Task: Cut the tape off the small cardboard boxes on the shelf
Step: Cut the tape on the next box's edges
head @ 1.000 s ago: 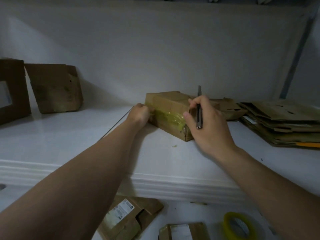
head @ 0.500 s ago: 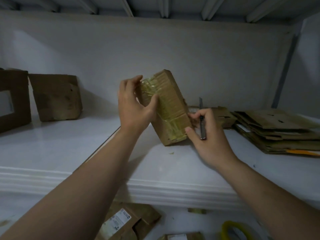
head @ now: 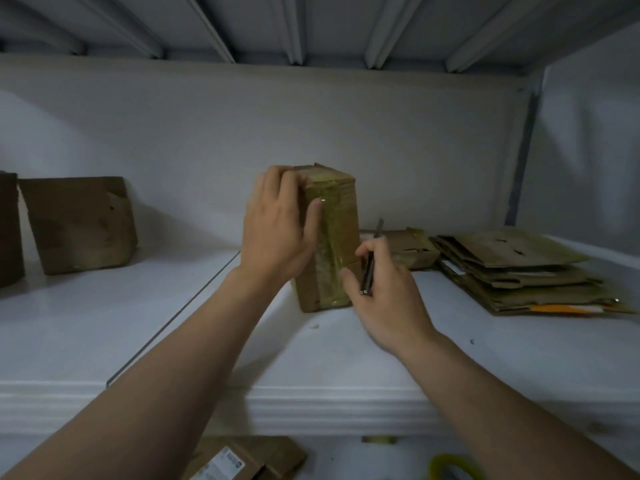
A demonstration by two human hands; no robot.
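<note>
Brown cardboard under a band of yellowish clear tape (head: 329, 251): small cardboard box (head: 346, 206), upright on its short end near the middle of the white shelf (head: 138, 323), base resting on the board. Tape running down the front face and over the top.

Gripped high on the left side by the left hand (head: 277, 233), fingers curled round the upper left edge, thumb laid along the taped front.

Low on the right, right hand (head: 384, 299) clamped on a slim dark cutter (head: 370, 265), held like a pen, lighter tip pointing up and away just beside the box's right edge, butt end toward the camera. Thumb tip against the tape near the lower right corner. Tip of the cutter apart from the cardboard.

Just behind the box, to the right, an opened box (head: 412, 247) lying low. Further right, a stack of flattened cardboard (head: 519, 271). Well apart on the left, a dented box (head: 79, 223) against the back wall, with another (head: 8, 230) at the frame edge. Small scrap of tape (head: 314, 326) on the shelf before the box. On the level below, a labelled box (head: 242, 459) and a yellow tape roll (head: 450, 465), both partly cut off.
</note>
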